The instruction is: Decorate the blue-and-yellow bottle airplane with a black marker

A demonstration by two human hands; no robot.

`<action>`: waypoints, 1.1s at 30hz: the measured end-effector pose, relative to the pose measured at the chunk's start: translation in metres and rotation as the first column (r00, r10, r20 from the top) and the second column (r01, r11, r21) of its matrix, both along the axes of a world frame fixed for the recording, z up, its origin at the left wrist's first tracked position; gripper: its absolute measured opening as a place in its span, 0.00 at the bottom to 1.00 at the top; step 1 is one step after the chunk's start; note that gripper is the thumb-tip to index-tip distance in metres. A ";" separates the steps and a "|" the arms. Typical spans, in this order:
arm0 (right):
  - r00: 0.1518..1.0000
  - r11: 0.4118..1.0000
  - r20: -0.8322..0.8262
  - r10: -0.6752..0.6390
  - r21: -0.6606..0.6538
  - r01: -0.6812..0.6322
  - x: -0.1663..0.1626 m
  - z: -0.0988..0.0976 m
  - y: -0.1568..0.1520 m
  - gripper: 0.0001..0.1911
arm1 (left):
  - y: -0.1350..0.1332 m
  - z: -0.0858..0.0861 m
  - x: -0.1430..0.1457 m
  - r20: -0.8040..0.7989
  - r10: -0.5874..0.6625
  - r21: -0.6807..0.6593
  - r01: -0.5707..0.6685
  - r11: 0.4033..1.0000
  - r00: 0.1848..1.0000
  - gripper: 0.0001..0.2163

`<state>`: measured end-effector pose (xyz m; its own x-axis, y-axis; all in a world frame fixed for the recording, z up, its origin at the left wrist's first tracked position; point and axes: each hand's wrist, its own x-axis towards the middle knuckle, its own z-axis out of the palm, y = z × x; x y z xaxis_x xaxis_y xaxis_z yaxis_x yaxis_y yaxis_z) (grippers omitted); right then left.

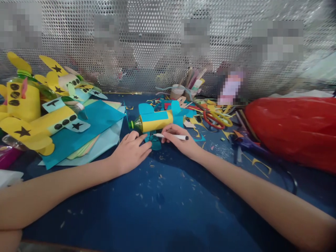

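Note:
My right hand [181, 141] is closed round a white marker pen [172, 136] with a black cap, its tip pointing left onto a small teal paper piece [155, 142] on the blue table [162, 203]. My left hand [131, 151] lies flat with fingers spread, pressing that teal piece down by its left edge. Just behind both hands lies a bottle plane [157, 119], a green-capped bottle wrapped in yellow and blue paper with blue wings.
Several finished yellow bottle planes [39, 119] with black stars sit on a stack of blue paper sheets [91, 129] at left. Scissors [217, 119], paper scraps and a cup of sticks [183, 91] lie behind. A red bag [291, 126] fills the right. Perforated metal screen [147, 52] at the back.

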<state>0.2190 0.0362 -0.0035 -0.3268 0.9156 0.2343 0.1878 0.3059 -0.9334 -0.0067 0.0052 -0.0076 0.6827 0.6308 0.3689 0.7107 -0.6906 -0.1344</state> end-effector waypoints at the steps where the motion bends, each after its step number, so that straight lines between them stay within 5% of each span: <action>1: 1.000 1.000 0.007 -0.010 -0.004 0.010 0.000 0.000 0.000 0.11 | -0.001 0.001 0.001 -0.019 -0.001 0.001 0.001 1.000 1.000 0.16; 12: 0.996 0.998 0.075 -0.054 0.022 0.053 0.001 -0.006 0.003 0.12 | -0.006 0.010 0.004 -0.177 0.079 -0.173 -0.110 0.979 0.981 0.24; 33: 0.994 0.999 0.106 -0.036 0.022 0.034 0.000 -0.004 0.004 0.13 | -0.004 0.005 0.002 -0.066 0.041 -0.173 -0.052 0.984 0.997 0.23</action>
